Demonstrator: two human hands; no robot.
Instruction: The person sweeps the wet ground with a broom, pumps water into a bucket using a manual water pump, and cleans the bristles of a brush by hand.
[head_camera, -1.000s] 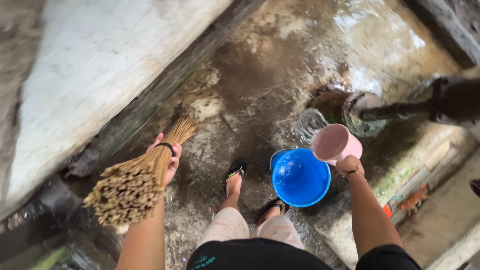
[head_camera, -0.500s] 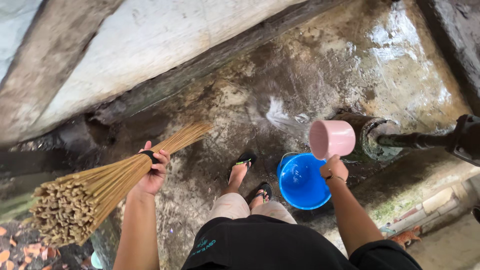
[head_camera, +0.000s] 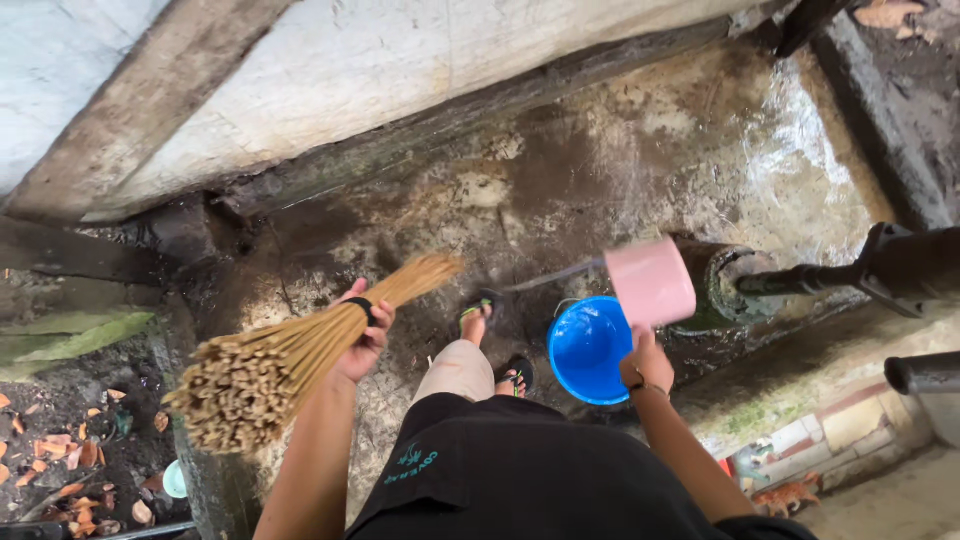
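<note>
My left hand (head_camera: 364, 338) grips a bundle broom of thin sticks (head_camera: 290, 358) near its black band, with the thick cut end toward me and the tips pointing at the floor. My right hand (head_camera: 644, 366) holds a pink plastic dipper (head_camera: 651, 282) by its handle, tipped sideways and blurred, with a thin stream of water leaving it to the left. A blue bucket (head_camera: 587, 349) stands on the wet concrete floor (head_camera: 640, 150) just left of that hand. My feet in black sandals (head_camera: 478, 308) are beside the bucket.
A pale concrete wall (head_camera: 420, 60) runs along the far side. A dark hand pump with a spout (head_camera: 850, 275) stands at the right over a round drain. Leaves and soil (head_camera: 60, 440) lie at the left, and a small orange cat (head_camera: 785, 494) is at the lower right.
The dipper swung down and left, flinging water across the floor. The broom rose slightly and its tips shifted right. The view has tilted toward the wall.
</note>
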